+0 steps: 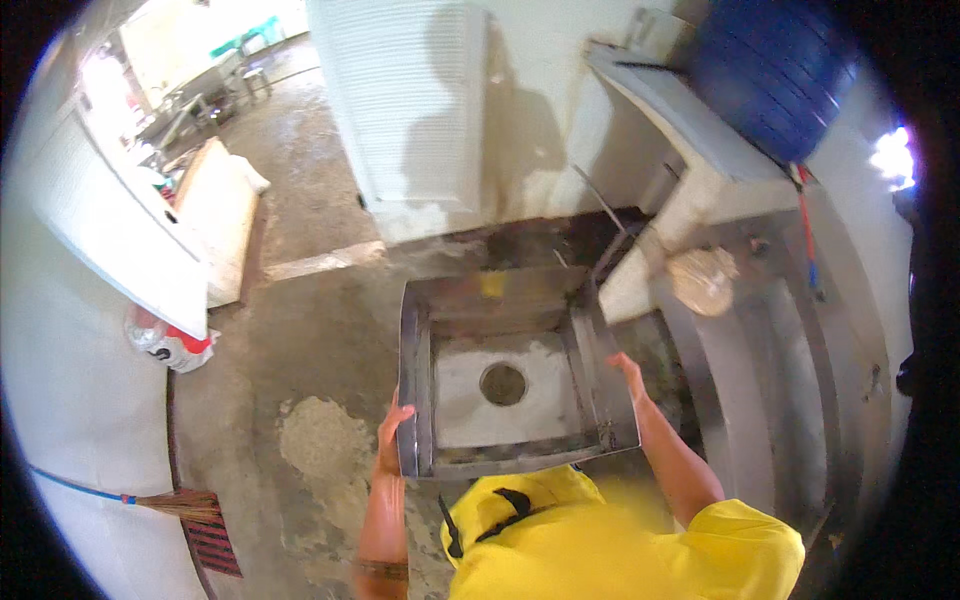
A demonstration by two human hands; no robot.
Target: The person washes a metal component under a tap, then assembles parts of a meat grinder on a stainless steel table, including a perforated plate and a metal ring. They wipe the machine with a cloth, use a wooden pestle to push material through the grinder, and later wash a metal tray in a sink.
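Note:
A square stainless steel sink basin (545, 400) is held in front of my body, its inside facing up. In the middle of its bottom is a round drain hole (503, 384), through which the darker floor shows. My left hand (393, 435) grips the left side, with the thumb at the rim and the other fingers mostly hidden behind the wall. On the opposite side, my right hand (628, 378) holds the right edge, its fingertips over the rim.
Concrete troughs (775, 370) run along the right, with a round tan bundle (703, 280) on their edge. A blue drum (770, 75) rests on a slab (690, 120) above. An open doorway (300, 170) lies far left. A broom (170, 503) leans near the left wall.

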